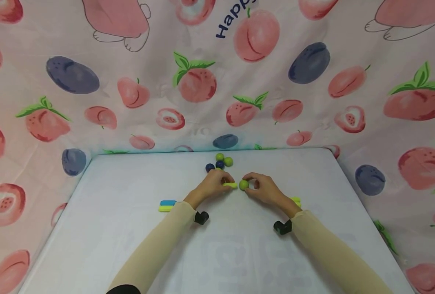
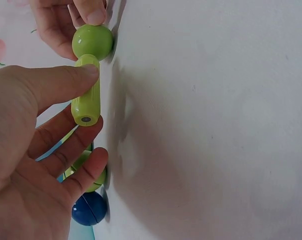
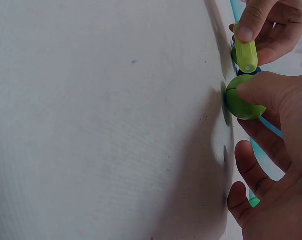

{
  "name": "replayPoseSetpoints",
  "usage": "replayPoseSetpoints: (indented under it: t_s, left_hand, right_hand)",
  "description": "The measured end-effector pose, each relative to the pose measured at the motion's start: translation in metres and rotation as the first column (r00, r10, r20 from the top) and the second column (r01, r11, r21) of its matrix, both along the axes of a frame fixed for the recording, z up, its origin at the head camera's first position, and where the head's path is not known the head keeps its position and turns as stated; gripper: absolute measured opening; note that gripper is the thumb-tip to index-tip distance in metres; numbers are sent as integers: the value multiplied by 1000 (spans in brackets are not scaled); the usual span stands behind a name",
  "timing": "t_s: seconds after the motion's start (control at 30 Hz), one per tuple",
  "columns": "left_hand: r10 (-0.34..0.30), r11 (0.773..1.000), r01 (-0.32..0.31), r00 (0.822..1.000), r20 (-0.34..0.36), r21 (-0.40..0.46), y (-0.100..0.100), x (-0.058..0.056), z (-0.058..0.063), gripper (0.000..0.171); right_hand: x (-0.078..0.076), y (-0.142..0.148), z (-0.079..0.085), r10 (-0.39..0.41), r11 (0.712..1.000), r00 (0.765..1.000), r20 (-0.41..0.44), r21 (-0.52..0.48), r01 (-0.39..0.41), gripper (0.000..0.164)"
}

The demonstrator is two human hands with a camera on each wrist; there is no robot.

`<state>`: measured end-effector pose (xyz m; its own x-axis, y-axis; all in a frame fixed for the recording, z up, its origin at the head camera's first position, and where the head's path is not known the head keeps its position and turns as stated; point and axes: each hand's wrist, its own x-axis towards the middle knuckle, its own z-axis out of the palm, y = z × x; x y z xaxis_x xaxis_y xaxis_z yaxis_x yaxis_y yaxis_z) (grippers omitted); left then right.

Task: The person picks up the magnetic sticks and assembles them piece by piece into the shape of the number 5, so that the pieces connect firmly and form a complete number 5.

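Note:
My left hand (image 1: 211, 184) pinches a yellow-green magnetic rod (image 2: 86, 102) between thumb and fingers. A dark round tip shows at the rod's near end in the left wrist view. My right hand (image 1: 267, 189) holds a green ball (image 3: 245, 102) between thumb and fingertips, close to the tabletop. The rod's other end points at this ball; a narrow gap separates them in the head view. Behind the left hand lie several loose balls, among them a green ball (image 1: 228, 161) and a dark blue ball (image 1: 209, 167). One more green ball there is mostly hidden by the left hand.
Left of the left wrist, a blue rod (image 1: 167, 202) lies alongside a yellow-green rod (image 1: 165, 208). Yellow rods (image 1: 296, 200) lie partly covered by the right wrist. A fruit-print cloth (image 1: 199, 118) hangs behind the white table (image 1: 236, 257).

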<state>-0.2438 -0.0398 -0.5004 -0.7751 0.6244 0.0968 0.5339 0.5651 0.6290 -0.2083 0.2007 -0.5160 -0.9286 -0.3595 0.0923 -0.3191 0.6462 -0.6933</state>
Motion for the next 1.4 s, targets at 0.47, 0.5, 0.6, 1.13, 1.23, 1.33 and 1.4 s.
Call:
replayPoseSetpoints:
  t_s: [0.47, 0.5, 0.6, 1.13, 1.23, 1.33, 1.4]
  left_hand:
    - [-31, 999, 32, 999, -19, 20, 4, -2, -3, 17]
    - [-30, 999, 30, 999, -17, 21, 5, -2, -3, 17]
    - [-20, 1000, 21, 1000, -15, 18, 5, -2, -3, 17]
    - [-19, 1000, 19, 1000, -14, 11, 8, -3, -2, 17]
    - [-18, 1000, 18, 1000, -11, 10, 8, -3, -3, 17]
    - [-21, 1000, 21, 1000, -12, 14, 9, -4, -4, 17]
    - [-23, 1000, 23, 1000, -12, 15, 9, -4, -4, 17]
  right_hand:
    - [-1, 0, -3, 19, 1000, 999, -32, -22, -20, 33]
    - [-1, 0, -3, 16, 1000, 999, -31, -21, -16, 33]
    - [-1, 1, -3, 16, 1000, 999, -39, -21, -17, 33]
    - [-2, 3, -4, 19, 999, 1000, -21, -32, -20, 33]
    - [-2, 4, -5, 22, 999, 1000, -19, -30, -22, 33]
    - [-2, 4, -4, 27, 999, 999, -27, -27, -27, 32]
    - [-1, 5, -4, 27, 999, 999, -29, -22, -28, 32]
